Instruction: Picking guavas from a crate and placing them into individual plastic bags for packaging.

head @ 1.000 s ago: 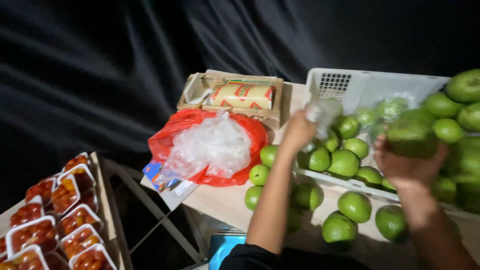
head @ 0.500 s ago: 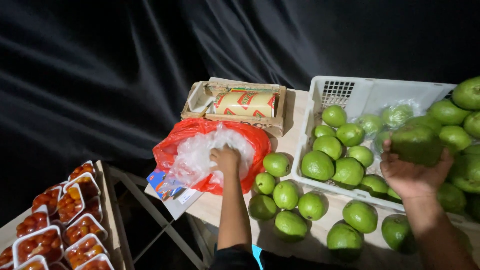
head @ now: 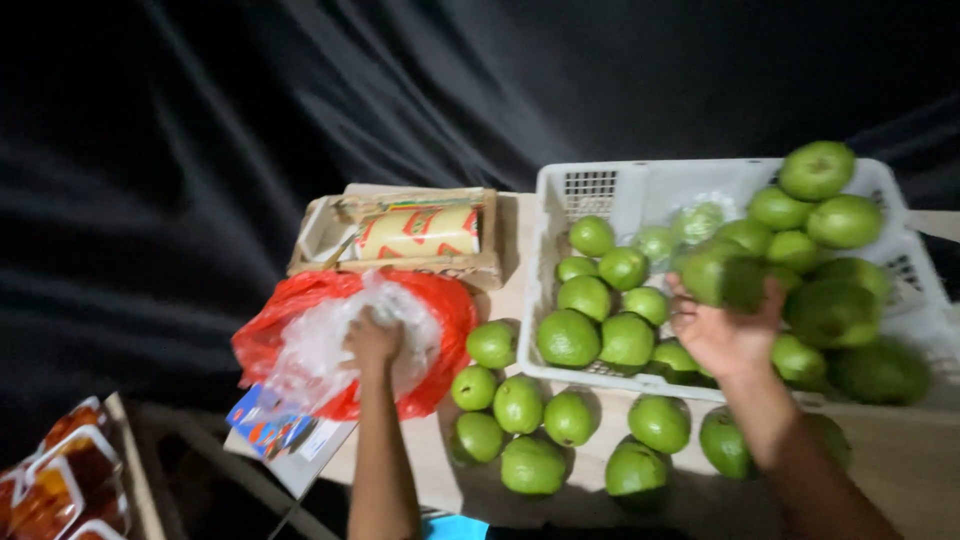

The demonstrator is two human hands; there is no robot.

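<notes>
Two hands at the fruit: one holds a green fruit over the crate, one is in the plastic bags.

The right hand (head: 728,335) has its grip closed under a large green fruit (head: 722,272), holding it just above the heap inside the white crate (head: 640,195). The left hand (head: 372,340) rests with its grip curled into the clear plastic bags (head: 325,345), which lie in a red plastic bag (head: 440,310) left of the crate; whether it has pinched one I cannot tell. Just in front of the crate, loose green fruits (head: 530,420) sit in a cluster on the counter (head: 900,470). Behind the red bag, left of the crate, stands an open cardboard box (head: 420,235). Far left of the crate, well apart, are trays of red fruit (head: 50,485).
</notes>
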